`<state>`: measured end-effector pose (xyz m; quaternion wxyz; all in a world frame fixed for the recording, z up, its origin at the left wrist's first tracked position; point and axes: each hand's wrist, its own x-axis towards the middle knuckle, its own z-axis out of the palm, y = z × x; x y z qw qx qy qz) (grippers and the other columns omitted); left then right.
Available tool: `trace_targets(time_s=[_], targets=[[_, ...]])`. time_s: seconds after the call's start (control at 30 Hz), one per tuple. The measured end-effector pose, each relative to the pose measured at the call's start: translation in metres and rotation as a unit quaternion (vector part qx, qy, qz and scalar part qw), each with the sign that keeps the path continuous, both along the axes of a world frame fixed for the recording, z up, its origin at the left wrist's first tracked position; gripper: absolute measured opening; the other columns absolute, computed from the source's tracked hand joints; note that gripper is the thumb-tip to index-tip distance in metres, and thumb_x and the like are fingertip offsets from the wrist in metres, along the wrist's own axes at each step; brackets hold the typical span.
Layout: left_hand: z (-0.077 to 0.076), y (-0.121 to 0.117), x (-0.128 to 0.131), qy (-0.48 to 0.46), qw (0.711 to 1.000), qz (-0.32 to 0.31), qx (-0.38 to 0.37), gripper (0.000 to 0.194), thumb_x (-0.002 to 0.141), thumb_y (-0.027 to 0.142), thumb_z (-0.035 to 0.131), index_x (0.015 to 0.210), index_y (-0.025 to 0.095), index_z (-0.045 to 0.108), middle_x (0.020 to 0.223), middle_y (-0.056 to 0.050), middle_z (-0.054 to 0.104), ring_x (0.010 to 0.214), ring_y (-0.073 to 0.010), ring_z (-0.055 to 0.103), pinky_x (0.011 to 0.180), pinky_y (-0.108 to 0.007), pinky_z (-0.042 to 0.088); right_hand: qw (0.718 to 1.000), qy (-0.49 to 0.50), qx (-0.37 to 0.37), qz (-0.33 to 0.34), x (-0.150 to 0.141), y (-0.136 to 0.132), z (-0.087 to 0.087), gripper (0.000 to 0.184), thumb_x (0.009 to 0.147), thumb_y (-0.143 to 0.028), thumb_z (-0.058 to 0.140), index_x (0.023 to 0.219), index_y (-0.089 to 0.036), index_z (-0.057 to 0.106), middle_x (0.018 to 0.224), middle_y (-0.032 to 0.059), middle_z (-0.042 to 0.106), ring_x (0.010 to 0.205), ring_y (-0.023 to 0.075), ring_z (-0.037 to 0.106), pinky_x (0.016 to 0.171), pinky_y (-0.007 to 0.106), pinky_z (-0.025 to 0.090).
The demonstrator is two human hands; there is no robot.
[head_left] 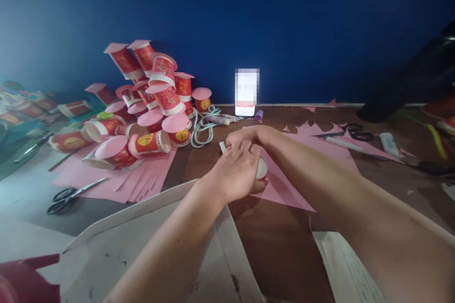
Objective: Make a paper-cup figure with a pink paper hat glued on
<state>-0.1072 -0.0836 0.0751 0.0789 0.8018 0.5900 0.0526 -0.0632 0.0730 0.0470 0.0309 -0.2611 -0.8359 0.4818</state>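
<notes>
In the head view, your left hand [240, 170] reaches in from the lower left to the centre of the frame and curves around a small red-and-white paper cup [262, 169], its fingers closed over it and the round whitish end showing at the right side of the hand. The cup is at the centre, over a jagged-edged sheet of pink paper [287, 184] on the dark brown wooden table [280, 251]. Your right hand [243, 136] comes across from the lower right, bent at the wrist and curled just beyond the left one; the end of a thin white stick [222, 147] shows beside it, but its fingertips are hidden, so you cannot tell whether they pinch it. Left of centre, red paper cups topped with pink paper discs [167, 99] lean in a pile, with black-handled scissors [69, 197] below them. A lit, blurred phone screen [246, 92] stands at upper centre, and a white glue bottle [389, 144] lies at right.
</notes>
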Motion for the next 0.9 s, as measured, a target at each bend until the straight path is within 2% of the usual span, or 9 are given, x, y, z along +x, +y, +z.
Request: trace_targets(time_s=[0.13, 0.2, 0.33, 0.57, 0.63, 0.77, 0.83, 0.9], targets=[[0.003, 0.001, 0.001, 0.003, 1.0, 0.0, -0.008, 0.041, 0.08, 0.043, 0.056, 0.105, 0.013, 0.046, 0.114, -0.015, 0.052, 0.113, -0.0316, 0.049, 0.095, -0.046, 0.042, 0.992, -0.061, -0.096, 0.047, -0.001, -0.006, 0.002, 0.018, 0.063, -0.018, 0.073, 0.055, -0.011, 0.059, 0.053, -0.0069, 0.057, 0.054, 0.0057, 0.049, 0.059, 0.019, 0.042], [0.003, 0.001, 0.001, 0.004, 1.0, -0.003, -0.008, 0.04, 0.08, 0.043, 0.056, 0.105, 0.012, 0.046, 0.113, -0.015, 0.052, 0.112, -0.0316, 0.049, 0.094, -0.046, 0.043, 0.988, -0.07, -0.127, 0.044, -0.001, -0.007, 0.001, 0.018, 0.067, -0.019, 0.072, 0.057, -0.012, 0.059, 0.054, -0.007, 0.058, 0.054, 0.0056, 0.05, 0.059, 0.019, 0.042], [0.003, 0.001, 0.001, 0.003, 1.0, -0.001, -0.011, 0.04, 0.08, 0.043, 0.057, 0.104, 0.013, 0.046, 0.114, -0.015, 0.052, 0.112, -0.0314, 0.049, 0.093, -0.047, 0.043, 0.982, -0.082, -0.166, 0.026, -0.003, -0.003, -0.003, 0.015, 0.065, -0.021, 0.075, 0.062, -0.014, 0.062, 0.058, -0.006, 0.061, 0.055, 0.0077, 0.053, 0.058, 0.02, 0.043], [0.002, 0.001, 0.0, -0.005, 1.0, -0.001, -0.007, 0.039, 0.079, 0.043, 0.058, 0.103, 0.015, 0.045, 0.113, -0.014, 0.052, 0.112, -0.0308, 0.049, 0.092, -0.046, 0.044, 0.98, -0.086, -0.182, 0.003, -0.005, -0.002, -0.001, 0.015, 0.067, -0.025, 0.073, 0.066, -0.013, 0.064, 0.056, -0.0069, 0.06, 0.053, 0.0067, 0.051, 0.057, 0.019, 0.041], [0.001, 0.002, -0.001, 0.001, 1.0, -0.007, -0.002, 0.038, 0.079, 0.044, 0.058, 0.102, 0.016, 0.045, 0.112, -0.013, 0.052, 0.111, -0.0302, 0.05, 0.093, -0.046, 0.043, 0.982, -0.08, -0.173, 0.001, 0.0, -0.004, 0.002, 0.013, 0.069, -0.023, 0.071, 0.065, -0.011, 0.064, 0.056, -0.0062, 0.06, 0.053, 0.0058, 0.049, 0.057, 0.019, 0.039], [-0.002, 0.002, -0.002, 0.01, 1.0, -0.017, 0.018, 0.04, 0.079, 0.045, 0.059, 0.102, 0.016, 0.045, 0.112, -0.013, 0.052, 0.113, -0.0302, 0.048, 0.095, -0.043, 0.042, 0.988, -0.039, -0.148, -0.002, 0.018, -0.005, 0.01, 0.013, 0.064, -0.019, 0.075, 0.071, -0.011, 0.067, 0.061, -0.0038, 0.062, 0.054, 0.0065, 0.047, 0.056, 0.02, 0.039], [-0.003, 0.002, -0.002, 0.016, 1.0, -0.013, 0.021, 0.041, 0.079, 0.045, 0.059, 0.103, 0.015, 0.046, 0.112, -0.014, 0.052, 0.112, -0.0305, 0.048, 0.094, -0.043, 0.042, 0.989, 0.04, -0.12, -0.071, 0.033, -0.007, 0.015, 0.017, 0.068, -0.026, 0.074, 0.075, -0.013, 0.067, 0.062, -0.0019, 0.061, 0.052, 0.0063, 0.045, 0.052, 0.02, 0.037], [-0.003, 0.002, -0.001, 0.021, 1.0, -0.009, 0.018, 0.041, 0.079, 0.044, 0.059, 0.103, 0.014, 0.046, 0.111, -0.014, 0.053, 0.107, -0.0296, 0.05, 0.091, -0.042, 0.044, 0.971, 0.118, -0.047, -0.201, 0.051, -0.012, 0.019, 0.021, 0.073, -0.033, 0.071, 0.071, -0.013, 0.065, 0.059, -0.0004, 0.057, 0.048, 0.0055, 0.04, 0.046, 0.02, 0.032]])
